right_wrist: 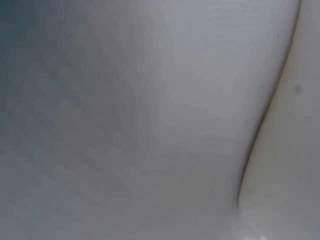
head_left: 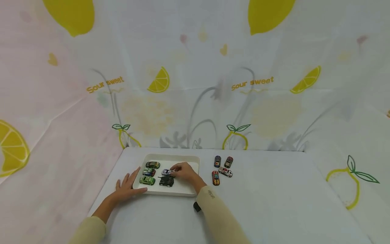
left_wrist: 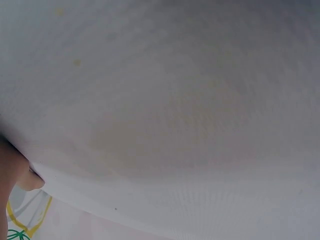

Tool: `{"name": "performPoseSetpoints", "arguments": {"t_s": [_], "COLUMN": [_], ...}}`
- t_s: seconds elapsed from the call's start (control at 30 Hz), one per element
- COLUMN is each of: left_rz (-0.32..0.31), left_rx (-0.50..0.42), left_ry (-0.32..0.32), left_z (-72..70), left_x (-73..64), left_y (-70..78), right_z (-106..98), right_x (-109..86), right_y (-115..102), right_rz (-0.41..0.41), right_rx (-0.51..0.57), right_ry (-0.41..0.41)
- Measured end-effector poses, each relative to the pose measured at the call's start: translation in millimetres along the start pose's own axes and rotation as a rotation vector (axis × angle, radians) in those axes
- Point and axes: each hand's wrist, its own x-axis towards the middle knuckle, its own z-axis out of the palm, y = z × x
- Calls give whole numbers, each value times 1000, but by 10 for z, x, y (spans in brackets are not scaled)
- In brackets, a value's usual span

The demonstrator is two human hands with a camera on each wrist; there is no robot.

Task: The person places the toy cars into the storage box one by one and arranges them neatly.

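Observation:
My right hand (head_left: pixel 184 171) reaches into the white tray (head_left: pixel 186 194) in the head view. Its thumb and fingers pinch a white toy car (head_left: pixel 166 172) with dark markings. Just in front of that car is a black toy tank (head_left: pixel 166 181). Along the tray's left side stand a dark patterned toy car (head_left: pixel 153 164), a blue, white and green one (head_left: pixel 149 172) and a bright green one (head_left: pixel 147 180). My left hand (head_left: pixel 125 190) rests at the tray's front left corner, fingers spread and thumb along the front rim. In the left wrist view, only part of a hand (left_wrist: pixel 20 172) shows.
Right of the tray, several toy cars lie on the white table (head_left: pixel 262 203): a dark blue one (head_left: pixel 217 161), a black and red one (head_left: pixel 228 162), a white and red one (head_left: pixel 225 171) and a red and yellow one (head_left: pixel 215 178). A small black object (head_left: pixel 197 206) shows beside the right sleeve.

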Motion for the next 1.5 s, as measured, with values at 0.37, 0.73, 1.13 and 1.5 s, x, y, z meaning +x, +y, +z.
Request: {"name": "performPoseSetpoints", "arguments": {"t_s": [0.37,0.73,1.13,1.5], "left_rz": [-2,-5,2,15], "left_rx": [0,-7,-14,-24], "left_ry": [2,-3,12,18], "left_z": [26,1,-26,-15], "left_x": [-79,-100,-81,-40], "left_y": [-22,11,16,28], "right_z": [122,112,54,-33], "right_x": [-53,-42,-32,-46], "right_y": [-5,-27,-64,-147], "right_rz": [41,16,22,132], "right_rx": [-12,-48,-25,90], "right_ry": [12,15,15,-7]}}
